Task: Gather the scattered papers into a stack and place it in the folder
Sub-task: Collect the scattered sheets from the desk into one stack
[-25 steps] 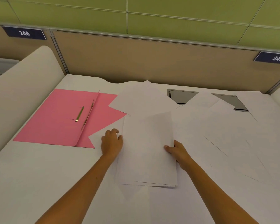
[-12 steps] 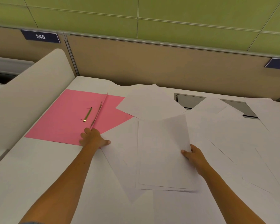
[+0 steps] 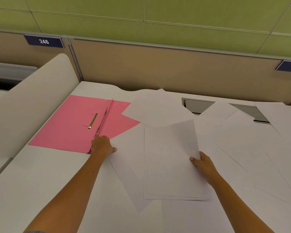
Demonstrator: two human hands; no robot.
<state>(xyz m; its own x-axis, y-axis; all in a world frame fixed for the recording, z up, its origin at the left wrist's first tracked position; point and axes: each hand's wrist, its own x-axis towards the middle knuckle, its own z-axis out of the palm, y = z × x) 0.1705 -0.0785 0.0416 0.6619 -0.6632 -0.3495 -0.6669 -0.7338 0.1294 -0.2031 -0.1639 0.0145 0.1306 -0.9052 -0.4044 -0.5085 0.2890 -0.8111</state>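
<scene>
White worktop (image 3: 40, 190), green wall behind. Thin stack of white paper sheets (image 3: 171, 158) pinched at 3 o'clock edge by right hand (image 3: 202, 163); droop and fanning risked by one-sided grip. Left hand (image 3: 102, 145) laid on near edge of open pink card folder (image 3: 71, 126), grip state unclear. Loose white sheet (image 3: 156, 108) overlapped on folder at 2 o'clock; insertion could be blocked.

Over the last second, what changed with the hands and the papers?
The left hand left the gathered stack and moved left to the pink folder, now touching its near edge at the fold. The right hand kept its hold on the stack's right edge. Folder and loose sheets stayed put.
</scene>
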